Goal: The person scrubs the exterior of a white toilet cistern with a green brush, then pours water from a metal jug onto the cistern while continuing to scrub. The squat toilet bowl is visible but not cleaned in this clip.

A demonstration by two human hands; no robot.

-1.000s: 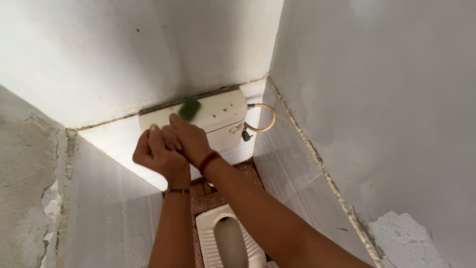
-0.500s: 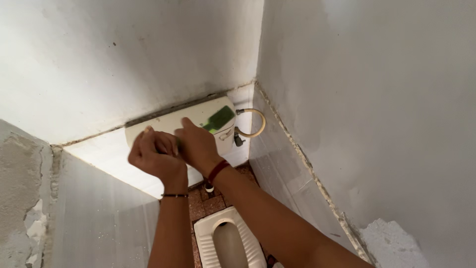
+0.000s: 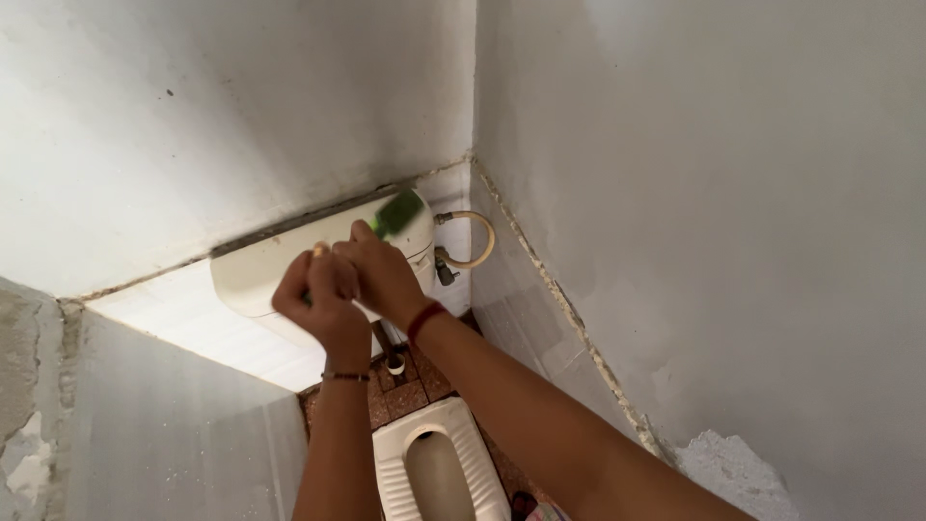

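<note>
Arms reach up from the bottom of the view, side by side. Low down between them sits a white squat toilet pan (image 3: 439,468) set in a floor of small reddish-brown tiles (image 3: 410,396). Higher up, the left hand (image 3: 323,304) wears a thin dark bracelet at the wrist. Its fingers are curled in tight like a fist, and I cannot tell if anything is inside. The right hand (image 3: 381,275) is just beside it, touching it, with a red thread band around the wrist. Its fingers are closed on a green scrub pad (image 3: 398,213), which looks blurry. The pad lies on top of the cream plastic water tank (image 3: 260,270), near the tank's right end. The tank is long with round corners and hangs on the back wall, on white tiles (image 3: 193,328). A curved beige hose (image 3: 477,241) loops out from the tank's right side, with a small dark valve under it. Behind everything stand plain white painted walls (image 3: 241,116) that meet in a corner. Rough broken plaster shows at the bottom right.
</note>
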